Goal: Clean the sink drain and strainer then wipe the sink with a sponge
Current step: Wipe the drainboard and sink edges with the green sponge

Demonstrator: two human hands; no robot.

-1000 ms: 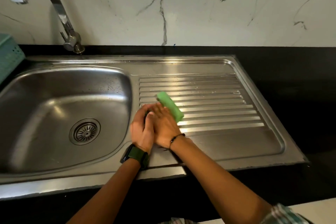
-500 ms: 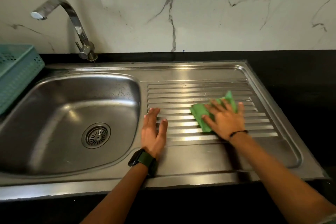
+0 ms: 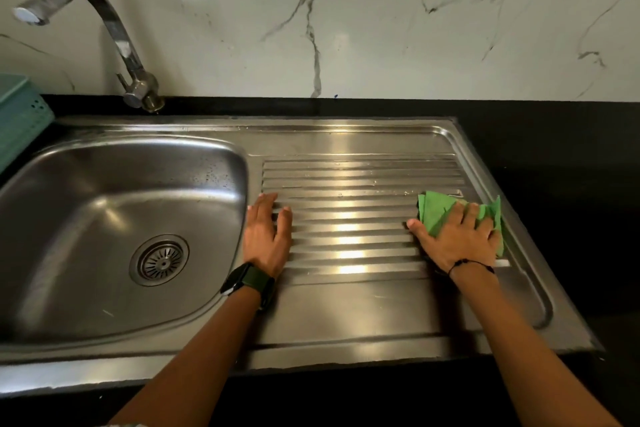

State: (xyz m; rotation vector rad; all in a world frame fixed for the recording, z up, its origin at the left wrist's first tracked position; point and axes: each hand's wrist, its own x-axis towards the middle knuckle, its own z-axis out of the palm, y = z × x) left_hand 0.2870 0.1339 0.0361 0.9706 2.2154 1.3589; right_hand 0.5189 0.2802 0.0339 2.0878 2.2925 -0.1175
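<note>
Green sponge (image 3: 437, 212) sits at the drainboard's (image 3: 346, 180) right end under my right hand (image 3: 456, 242), fingers spread flat on it; my left hand (image 3: 266, 236) rests flat beside the basin (image 3: 104, 218).

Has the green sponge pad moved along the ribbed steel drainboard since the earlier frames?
Yes. The green sponge pad, pressed under the right hand, has travelled rightward across the ribbed steel drainboard, away from the sink basin, to its right edge.

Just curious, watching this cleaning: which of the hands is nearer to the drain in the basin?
The left hand. It rests flat on the ribbed drainboard just right of the basin, beside the drain. The right hand presses the green cloth at the drainboard's far right edge.
</note>
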